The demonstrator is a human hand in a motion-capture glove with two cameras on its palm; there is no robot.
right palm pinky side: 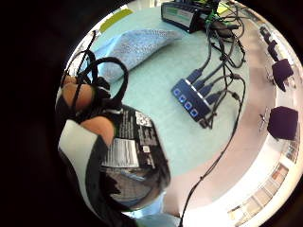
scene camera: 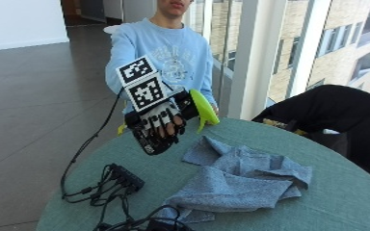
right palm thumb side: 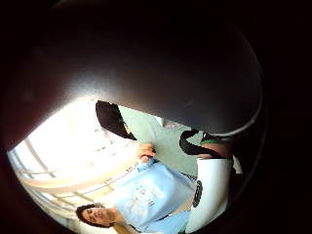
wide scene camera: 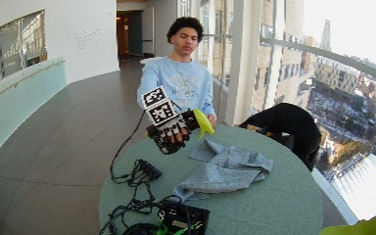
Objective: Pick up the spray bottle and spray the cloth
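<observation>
Outside view: the gloved right hand [scene camera: 161, 121] curls its grip around one black spray bottle [scene camera: 172, 126] with a yellow-green trigger head [scene camera: 202, 109], held above the round green bench [scene camera: 339, 192]. One crumpled grey-blue cloth [scene camera: 239, 180] lies beneath; fingers hide most of the bottle's label.

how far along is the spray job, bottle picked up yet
Pickup looks done: the gloved right hand grips the black spray bottle lifted off the table, its yellow-green nozzle head pointing roughly toward the grey cloth. Spraying is left: no mist or wet patch shows on the cloth.
</observation>
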